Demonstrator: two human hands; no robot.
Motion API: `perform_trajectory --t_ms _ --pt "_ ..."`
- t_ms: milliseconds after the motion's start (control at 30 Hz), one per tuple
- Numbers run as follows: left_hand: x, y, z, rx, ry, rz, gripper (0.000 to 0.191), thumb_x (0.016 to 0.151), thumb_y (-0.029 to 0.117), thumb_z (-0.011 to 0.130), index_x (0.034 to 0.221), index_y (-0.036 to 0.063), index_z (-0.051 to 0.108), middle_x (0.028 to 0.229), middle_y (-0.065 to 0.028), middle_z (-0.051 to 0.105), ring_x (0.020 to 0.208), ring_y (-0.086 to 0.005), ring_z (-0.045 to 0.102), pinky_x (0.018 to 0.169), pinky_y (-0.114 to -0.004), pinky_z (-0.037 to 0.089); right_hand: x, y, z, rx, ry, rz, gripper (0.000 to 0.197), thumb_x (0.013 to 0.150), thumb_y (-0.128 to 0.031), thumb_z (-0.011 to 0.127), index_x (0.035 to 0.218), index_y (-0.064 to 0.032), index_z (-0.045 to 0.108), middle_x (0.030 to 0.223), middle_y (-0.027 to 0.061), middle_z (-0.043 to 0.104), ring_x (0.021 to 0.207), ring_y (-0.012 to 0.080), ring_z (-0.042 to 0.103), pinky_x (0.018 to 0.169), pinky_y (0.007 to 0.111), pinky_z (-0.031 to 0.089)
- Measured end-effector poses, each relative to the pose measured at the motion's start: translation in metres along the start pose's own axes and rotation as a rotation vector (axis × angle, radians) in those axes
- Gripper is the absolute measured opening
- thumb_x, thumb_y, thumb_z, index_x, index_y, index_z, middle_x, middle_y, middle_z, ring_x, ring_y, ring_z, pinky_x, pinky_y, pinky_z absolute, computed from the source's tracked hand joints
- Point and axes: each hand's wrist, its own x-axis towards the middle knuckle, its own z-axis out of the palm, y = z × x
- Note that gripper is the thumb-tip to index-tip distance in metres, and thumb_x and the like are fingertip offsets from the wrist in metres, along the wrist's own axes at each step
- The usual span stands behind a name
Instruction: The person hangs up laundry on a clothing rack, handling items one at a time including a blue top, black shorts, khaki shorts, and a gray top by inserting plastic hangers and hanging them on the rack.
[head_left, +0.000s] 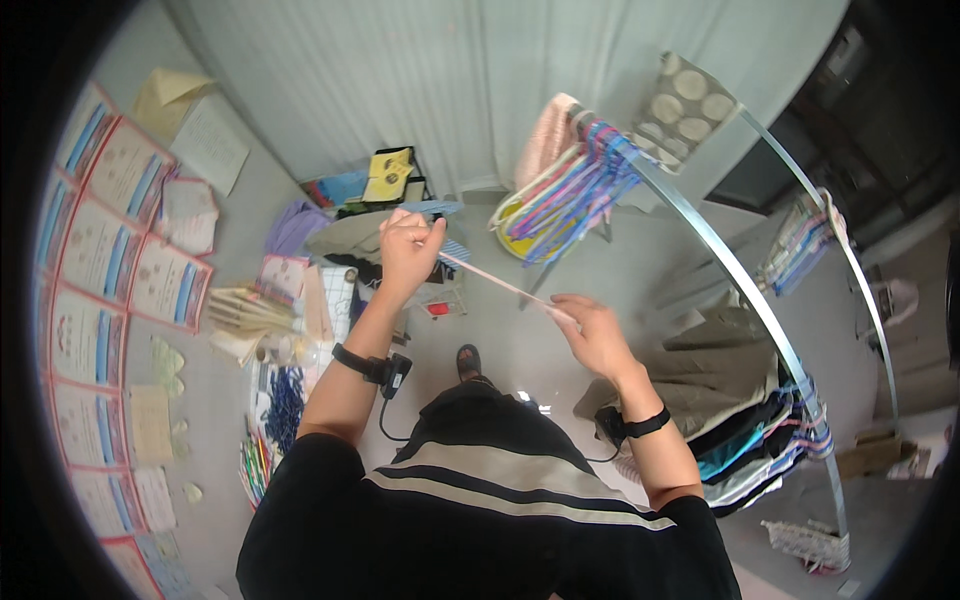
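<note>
A thin pink cord or strip (499, 279) runs taut between my two hands over the floor. My left hand (409, 255) is closed in a fist around its upper end. The lower end passes between the thumb and fingers of my right hand (589, 330), which is turned toward my left. What the strip is made of is too small to tell. Past my left hand lies a heap of clothes (349, 236) in khaki and black. Right of the strip hang several plastic clothes hangers (559, 195) in blue, pink and white.
A metal clothes rail (720, 247) curves along my right, with clothes (720, 420) hanging near its lower end. Under the hangers stands a yellow basin (525, 241). On my left, a cluttered table (341, 300) stands by a wall with certificates (101, 240). A pale curtain (420, 82) hangs ahead.
</note>
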Motion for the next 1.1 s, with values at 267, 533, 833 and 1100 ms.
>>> perform_trajectory --t_ms 267,533,833,1100 --pt "-0.008 -0.056 -0.049 -0.043 0.070 -0.038 0.041 0.089 0.004 0.083 0.059 0.0024 0.055 0.064 -0.0028 0.049 0.074 -0.0247 0.051 0.079 -0.040 0.038 0.071 -0.016 0.077 0.197 -0.411 0.246 0.070 0.104 -0.037 0.080 0.159 0.0001 0.057 0.131 0.0212 0.074 0.106 0.0316 0.074 0.097 0.043 0.061" --pt "0.015 -0.221 -0.057 -0.032 0.108 -0.178 0.042 0.091 0.005 0.083 0.061 0.0004 0.053 0.068 -0.0059 0.052 0.075 -0.0286 0.054 0.076 -0.041 0.041 0.197 -0.008 0.187 0.227 -0.509 0.279 0.061 0.104 -0.039 0.080 0.148 0.0003 0.066 0.103 0.0126 0.069 0.088 0.0266 0.066 0.082 0.040 0.057" --pt "-0.006 -0.431 -0.019 0.012 0.219 -0.751 0.047 0.118 0.035 0.059 0.147 -0.0013 0.061 0.138 -0.0223 0.063 0.131 -0.0405 0.061 0.119 -0.047 0.045 0.355 0.000 0.293 0.138 -0.484 0.405 0.050 0.107 -0.026 0.077 0.147 0.0020 0.064 0.108 0.0166 0.077 0.095 0.0267 0.073 0.086 0.040 0.059" --pt "-0.079 -0.533 0.025 -0.396 0.028 -1.787 0.075 0.115 0.047 0.058 0.176 0.0085 0.036 0.180 -0.0297 0.025 0.155 -0.0463 0.047 0.123 -0.055 0.045 0.411 0.031 0.343 0.264 -0.388 0.609 0.050 0.108 -0.021 0.075 0.151 0.0004 0.062 0.106 -0.0009 0.059 0.096 0.0110 0.057 0.087 0.028 0.048"
